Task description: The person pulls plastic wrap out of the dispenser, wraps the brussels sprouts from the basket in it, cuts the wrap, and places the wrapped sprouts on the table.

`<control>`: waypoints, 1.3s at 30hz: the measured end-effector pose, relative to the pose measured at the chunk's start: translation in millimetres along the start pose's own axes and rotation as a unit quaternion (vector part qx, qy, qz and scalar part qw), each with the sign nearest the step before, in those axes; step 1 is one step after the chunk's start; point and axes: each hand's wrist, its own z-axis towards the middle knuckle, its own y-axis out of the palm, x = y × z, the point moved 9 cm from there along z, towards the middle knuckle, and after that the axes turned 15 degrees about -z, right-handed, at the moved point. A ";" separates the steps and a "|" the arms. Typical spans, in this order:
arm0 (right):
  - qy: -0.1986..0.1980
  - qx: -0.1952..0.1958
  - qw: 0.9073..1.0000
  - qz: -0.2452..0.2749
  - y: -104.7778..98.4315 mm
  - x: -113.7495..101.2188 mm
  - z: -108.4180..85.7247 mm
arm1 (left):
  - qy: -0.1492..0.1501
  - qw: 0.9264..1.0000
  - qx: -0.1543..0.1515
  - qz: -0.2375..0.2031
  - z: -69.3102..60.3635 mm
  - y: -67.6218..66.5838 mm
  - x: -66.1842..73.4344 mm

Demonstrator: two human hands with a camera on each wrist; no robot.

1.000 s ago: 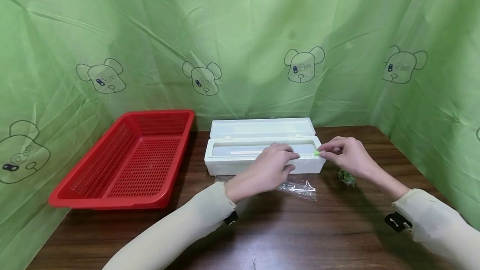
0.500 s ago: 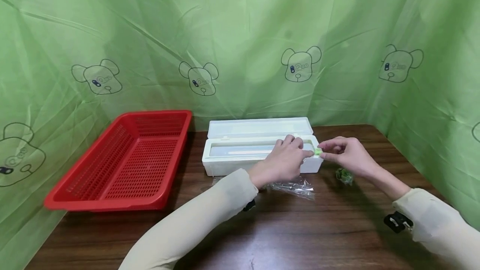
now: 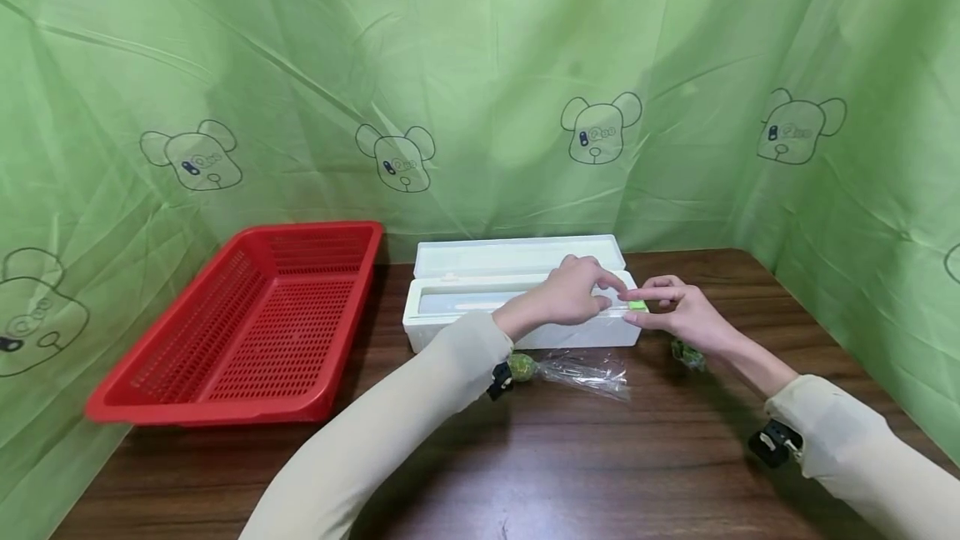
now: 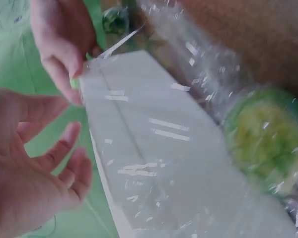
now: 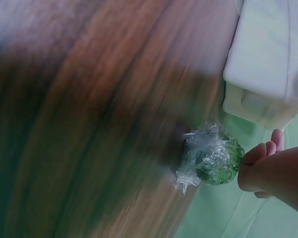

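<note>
A white cling film dispenser [image 3: 450,333] stands at the middle of the table, its lid [image 3: 517,255] raised. A small green slider [image 3: 637,305] sits at its right end. My right hand [image 3: 686,315] is at that end, index finger and thumb spread on either side of the slider. Just left of it, my left hand [image 3: 573,290] hovers over the box with loosely bent fingers and nothing visible between them. In the left wrist view, clear film covers the box front. A green-yellow round thing in film [image 3: 522,367] lies in front, partly behind my left forearm.
Another film-wrapped green bundle [image 5: 216,156] lies beside the box's right end, below my right hand. A red perforated basket [image 3: 322,402] stands on the left. Green cloth [image 3: 480,107] hangs behind the brown wooden table [image 3: 585,473].
My left hand has moved right along the box to the slider end, and the wrapped round thing has come into sight. My right fingers have spread from their pinch at the slider.
</note>
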 end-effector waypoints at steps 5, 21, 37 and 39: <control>0.008 -0.010 1.000 0.007 1.2 3.5 -0.2 | 0.048 0.997 -0.045 -0.047 14.7 -2.8 0.3; 0.062 -0.032 0.997 0.044 1.8 6.6 1.8 | 0.054 0.991 -0.115 -0.051 49.3 7.3 -6.1; 0.065 -0.031 0.997 0.005 0.2 6.7 2.5 | 0.041 0.990 -0.122 -0.058 54.0 10.7 -13.7; 0.065 -0.033 0.997 0.002 0.1 7.0 2.4 | 0.035 0.990 -0.121 -0.059 54.0 10.9 -15.7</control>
